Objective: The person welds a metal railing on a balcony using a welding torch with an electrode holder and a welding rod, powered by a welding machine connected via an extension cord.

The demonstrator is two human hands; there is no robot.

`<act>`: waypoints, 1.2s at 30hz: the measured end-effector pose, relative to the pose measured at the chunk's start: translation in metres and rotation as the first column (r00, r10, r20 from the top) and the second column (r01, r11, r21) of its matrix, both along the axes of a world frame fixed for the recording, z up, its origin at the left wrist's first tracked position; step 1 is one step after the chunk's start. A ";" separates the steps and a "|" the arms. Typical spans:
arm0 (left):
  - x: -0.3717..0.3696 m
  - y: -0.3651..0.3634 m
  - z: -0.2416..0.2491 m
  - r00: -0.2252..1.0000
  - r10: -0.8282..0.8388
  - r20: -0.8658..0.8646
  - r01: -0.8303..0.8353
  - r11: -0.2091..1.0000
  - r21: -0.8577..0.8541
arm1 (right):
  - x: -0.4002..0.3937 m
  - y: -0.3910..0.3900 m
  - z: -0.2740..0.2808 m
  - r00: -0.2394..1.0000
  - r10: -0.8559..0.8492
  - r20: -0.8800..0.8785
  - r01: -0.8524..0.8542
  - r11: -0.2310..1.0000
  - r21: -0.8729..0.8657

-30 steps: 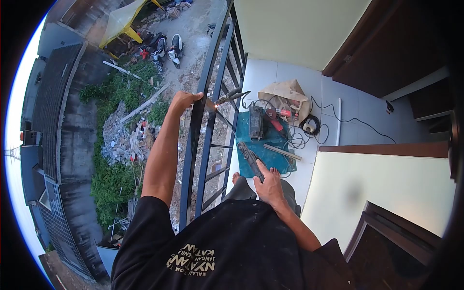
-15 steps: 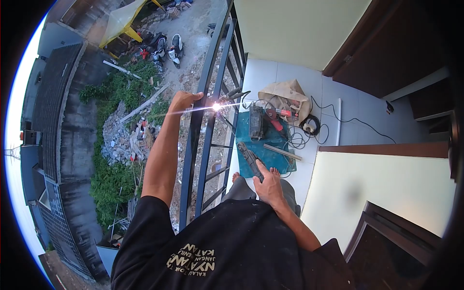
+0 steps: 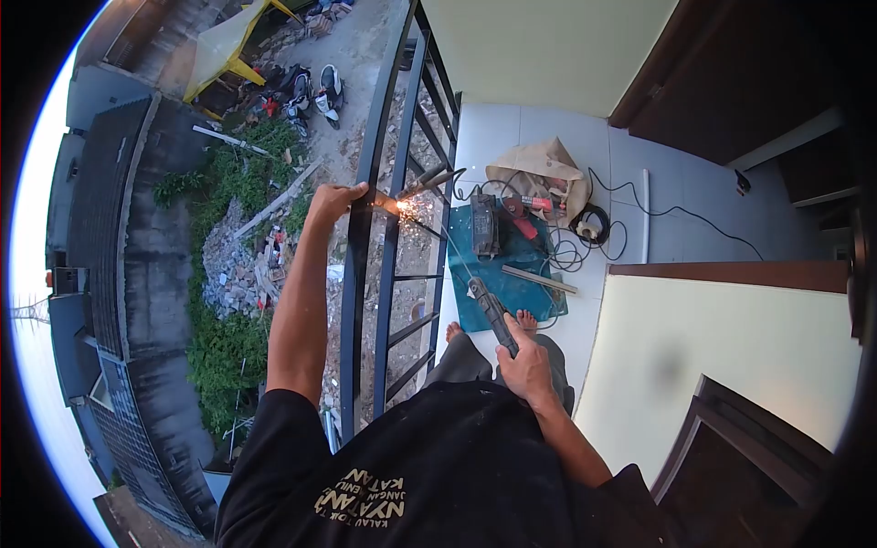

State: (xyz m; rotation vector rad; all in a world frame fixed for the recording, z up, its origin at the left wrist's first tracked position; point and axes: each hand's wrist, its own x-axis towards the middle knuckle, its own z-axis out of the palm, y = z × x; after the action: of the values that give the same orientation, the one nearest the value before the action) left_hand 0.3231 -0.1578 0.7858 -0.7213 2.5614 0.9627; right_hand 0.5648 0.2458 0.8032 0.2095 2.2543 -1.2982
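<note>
My left hand (image 3: 331,203) is closed around the black metal railing (image 3: 365,219), with part of the fingers hidden behind the rail. Beside those fingers a small burst of orange sparks (image 3: 403,208) glows on the inner bar. A dark clamp-like tool with a cable (image 3: 423,181) sits against the bars just above the sparks; what holds it there is hard to see. My right hand (image 3: 527,373) grips a black welding electrode holder (image 3: 493,310). From its jaw a thin welding rod (image 3: 459,251) slants up toward the sparking spot.
A small welding machine (image 3: 485,225) and a red angle grinder (image 3: 523,219) rest on a teal sheet (image 3: 470,310). Near them are a beige sack (image 3: 559,173), coiled cables (image 3: 589,224) and a metal strip (image 3: 539,279). Rubble (image 3: 236,265) and parked motorbikes (image 3: 330,94) lie below, past the railing.
The bright white arc has dimmed to orange sparks. My right hand and the electrode holder have shifted slightly down and right in view. My left hand stays at the rail.
</note>
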 end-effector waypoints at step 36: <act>0.005 -0.006 0.020 0.943 0.270 0.196 -0.291 0.953 0.087 | -0.032 0.127 -0.126 0.998 -0.065 0.021 0.067 0.988 -0.140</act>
State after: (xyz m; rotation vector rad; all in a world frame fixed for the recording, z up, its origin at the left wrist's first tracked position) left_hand 0.3285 -0.1639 0.8062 -1.1090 2.2641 1.0642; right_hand 0.5329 0.3727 0.6771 0.2442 2.1480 -1.4781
